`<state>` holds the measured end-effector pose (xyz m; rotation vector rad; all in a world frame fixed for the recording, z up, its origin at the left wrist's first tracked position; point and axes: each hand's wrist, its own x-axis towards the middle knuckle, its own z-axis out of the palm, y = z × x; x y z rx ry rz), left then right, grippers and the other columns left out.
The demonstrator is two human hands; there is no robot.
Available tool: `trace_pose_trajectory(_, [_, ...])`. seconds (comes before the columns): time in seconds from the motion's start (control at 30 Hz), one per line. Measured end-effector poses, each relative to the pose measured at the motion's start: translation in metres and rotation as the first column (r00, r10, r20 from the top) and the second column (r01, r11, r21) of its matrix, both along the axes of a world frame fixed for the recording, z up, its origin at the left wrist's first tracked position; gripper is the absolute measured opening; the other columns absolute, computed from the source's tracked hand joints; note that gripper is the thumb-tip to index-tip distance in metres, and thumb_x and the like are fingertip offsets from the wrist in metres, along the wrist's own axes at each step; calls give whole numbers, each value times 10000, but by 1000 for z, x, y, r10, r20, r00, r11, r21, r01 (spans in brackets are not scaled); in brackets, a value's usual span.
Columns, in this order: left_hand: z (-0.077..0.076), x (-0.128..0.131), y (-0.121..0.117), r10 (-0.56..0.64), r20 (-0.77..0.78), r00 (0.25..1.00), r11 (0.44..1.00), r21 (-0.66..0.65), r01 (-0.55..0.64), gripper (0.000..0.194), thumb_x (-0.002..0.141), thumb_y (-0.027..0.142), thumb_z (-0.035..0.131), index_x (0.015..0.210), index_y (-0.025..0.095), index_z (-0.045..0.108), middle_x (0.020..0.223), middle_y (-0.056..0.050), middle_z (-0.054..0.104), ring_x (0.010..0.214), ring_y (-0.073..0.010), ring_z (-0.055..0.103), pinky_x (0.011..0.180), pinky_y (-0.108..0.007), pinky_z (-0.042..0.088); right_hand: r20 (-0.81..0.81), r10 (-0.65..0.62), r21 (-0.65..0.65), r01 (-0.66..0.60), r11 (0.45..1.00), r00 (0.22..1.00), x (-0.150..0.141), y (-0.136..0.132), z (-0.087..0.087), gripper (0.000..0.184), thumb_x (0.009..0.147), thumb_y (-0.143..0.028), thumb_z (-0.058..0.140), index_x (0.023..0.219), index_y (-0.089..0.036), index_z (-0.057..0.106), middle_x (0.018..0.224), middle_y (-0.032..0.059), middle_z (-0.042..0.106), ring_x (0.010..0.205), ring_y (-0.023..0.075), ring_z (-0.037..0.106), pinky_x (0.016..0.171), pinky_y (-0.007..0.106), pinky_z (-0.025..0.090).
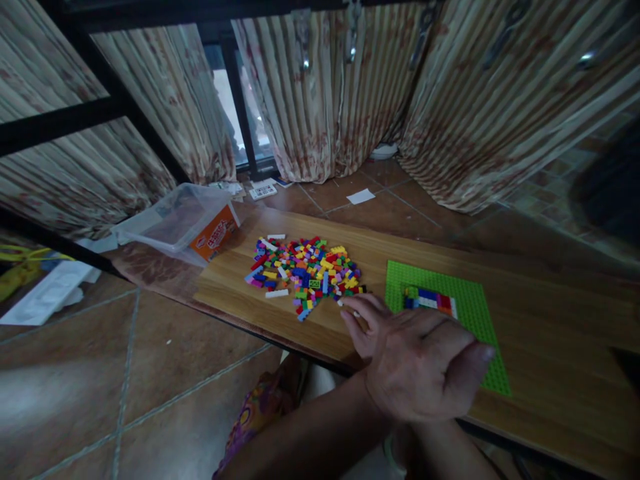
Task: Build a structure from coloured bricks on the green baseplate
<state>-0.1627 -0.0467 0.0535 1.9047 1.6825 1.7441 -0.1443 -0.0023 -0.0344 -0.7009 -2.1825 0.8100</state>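
Note:
My left hand [430,363] crosses over my right wrist, back upward, with its thumb pointing right. Its other fingers are bent down out of sight beside the green baseplate [477,333], so what they do is hidden. Reaching left beneath it, my right hand [367,323] is at the right edge of a pile of toy bricks [313,270]. A small white brick [341,302] shows at its closed fingertips. On the baseplate stands a low block of joined bricks [430,300] in blue, white, red and green, partly covered by my left hand.
A clear plastic tub [175,223] with an orange label stands at the table's left end. The wooden table [300,223] runs left to right. Papers [361,196] lie on the tiled floor before the curtains [320,100]. White foam packaging [47,293] lies at far left.

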Motion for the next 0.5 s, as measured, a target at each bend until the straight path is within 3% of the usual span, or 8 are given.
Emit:
trace_pose_trajectory(0.17, [2,-10,-2,-26,17,1000,1000,-1,26,302,947,315,456,732,159,600,731,-38,662,681,-125,613,659,-262,500,48,182,98,-185,978,982,-23,-25,22,207,897,-227,559,983,-304,730,977,35,656,891,193,598,755,333,498])
trace_pose_trajectory(0.27, [3,-16,-3,-37,29,999,999,-4,37,287,947,303,466,745,153,604,757,-54,669,698,-127,615,661,-256,504,78,262,182,-273,945,962,-37,-39,24,182,896,-228,568,925,-282,739,904,44,640,844,196,561,719,336,472])
trace_pose_trajectory(0.33, [5,-19,-4,-48,50,998,999,8,48,270,947,285,472,751,151,600,754,-54,664,699,-125,610,660,-252,504,140,257,217,-283,934,956,-45,-46,22,152,890,-240,589,910,-269,738,869,49,625,829,199,539,714,340,454])
trace_pose_trajectory(0.5, [9,-23,-7,-73,91,993,997,-12,74,214,941,245,488,769,164,585,736,-35,635,715,-127,602,654,-247,500,277,106,253,-179,951,955,-56,-52,17,68,860,-257,654,825,-257,712,800,32,607,796,201,500,694,342,408])
